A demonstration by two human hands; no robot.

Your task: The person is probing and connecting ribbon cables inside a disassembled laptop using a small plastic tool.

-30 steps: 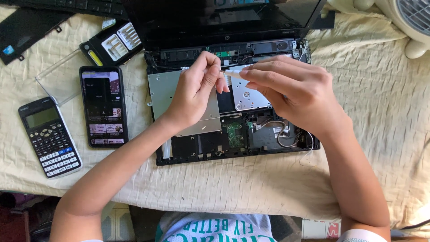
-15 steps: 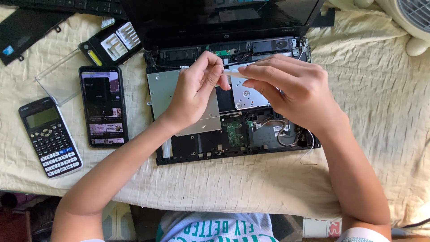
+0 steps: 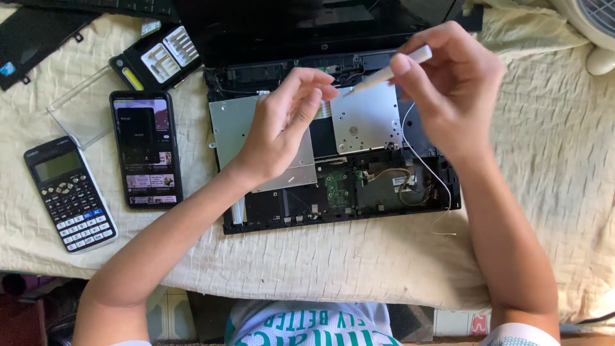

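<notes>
While the calculator (image 3: 69,194) and the dark smartphone (image 3: 147,149) lie side by side at the left of the cream cloth (image 3: 333,263), with a clear plastic lid (image 3: 80,112) and an open black bit case (image 3: 157,59) just above them, the work sits further right: a laptop (image 3: 333,192) with its top cover and keyboard already off, so that the silver shield plates (image 3: 368,118), the green circuit board (image 3: 337,187) and loose wires (image 3: 410,179) are bare. That much of the stripping looks done; the plates and board remain in the base, so judging by this view more is left to undo. The left hand (image 3: 282,128) hovers over the left plate, thumb and forefinger pinched together at the tip of the tool, though whether a small screw sits between them cannot be told. The right hand (image 3: 451,90) is raised above the right plate, its fingers closed around a slim white screwdriver (image 3: 387,74) that slants down toward the left fingertips. A white fan (image 3: 592,29) shows at the far right corner
</notes>
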